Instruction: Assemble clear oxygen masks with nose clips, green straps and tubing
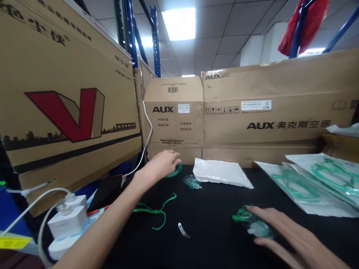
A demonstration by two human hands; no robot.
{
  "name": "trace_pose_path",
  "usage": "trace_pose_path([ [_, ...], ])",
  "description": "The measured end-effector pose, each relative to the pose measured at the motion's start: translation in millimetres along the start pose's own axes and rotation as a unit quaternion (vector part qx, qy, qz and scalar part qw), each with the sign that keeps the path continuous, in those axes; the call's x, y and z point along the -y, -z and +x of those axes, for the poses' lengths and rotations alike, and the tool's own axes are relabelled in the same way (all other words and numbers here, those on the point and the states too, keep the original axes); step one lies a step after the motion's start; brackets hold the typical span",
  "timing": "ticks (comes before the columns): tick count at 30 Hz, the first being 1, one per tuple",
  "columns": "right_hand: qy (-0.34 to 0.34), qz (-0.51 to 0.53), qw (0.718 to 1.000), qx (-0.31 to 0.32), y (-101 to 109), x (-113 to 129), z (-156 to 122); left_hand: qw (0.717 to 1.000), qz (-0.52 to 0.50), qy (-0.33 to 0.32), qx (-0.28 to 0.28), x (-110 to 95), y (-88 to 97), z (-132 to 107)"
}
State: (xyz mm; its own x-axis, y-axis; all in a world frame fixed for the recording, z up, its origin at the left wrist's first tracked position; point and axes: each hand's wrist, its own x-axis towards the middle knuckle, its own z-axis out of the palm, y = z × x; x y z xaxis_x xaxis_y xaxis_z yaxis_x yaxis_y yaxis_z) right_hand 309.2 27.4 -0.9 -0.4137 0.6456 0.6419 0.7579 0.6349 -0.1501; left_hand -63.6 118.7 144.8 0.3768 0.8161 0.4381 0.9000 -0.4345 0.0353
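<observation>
"What's filling the scene?"

"Cardboard boxes (265,117) are standing along the far side, behind a black table (209,220). Clear bags (297,186) are lying right, a white packet (221,172) far, right of centre."

"And the hands?"

"The left hand (159,165) is resting at or just above a green tube coil (176,172), far centre, fingers half curled. The right hand (291,229) is bracketing a strapped plastic piece (260,228), near right, thumb and fingers parted around it (I can't tell whether either hand is gripping)."

"Which step is showing?"

"Handling two parts at once, I'm judging. Lifting either would be calling for a closed grip. Loose green straps (155,212) and a small shiny strip (183,230) are lying between the arms."
</observation>
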Motion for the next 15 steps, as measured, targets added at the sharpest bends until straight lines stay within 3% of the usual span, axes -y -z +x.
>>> trace_pose_path([
  [3,0.017,0.050,0.998,0.040,-14,27,19,0.998,-0.045,-0.042,-0.009,-54,-4.3,-29],
  [7,-0.034,0.124,0.990,0.053,-20,38,20,0.978,-0.193,-0.080,-0.026,-111,-49.6,-77],
  [11,-0.133,0.184,0.970,0.083,-14,38,4,0.960,-0.254,-0.118,-0.019,-128,-96.7,-99],
  [15,-0.175,0.208,0.952,0.142,-5,44,-2,0.955,-0.276,-0.106,-0.037,-129,-114.5,-103],
])
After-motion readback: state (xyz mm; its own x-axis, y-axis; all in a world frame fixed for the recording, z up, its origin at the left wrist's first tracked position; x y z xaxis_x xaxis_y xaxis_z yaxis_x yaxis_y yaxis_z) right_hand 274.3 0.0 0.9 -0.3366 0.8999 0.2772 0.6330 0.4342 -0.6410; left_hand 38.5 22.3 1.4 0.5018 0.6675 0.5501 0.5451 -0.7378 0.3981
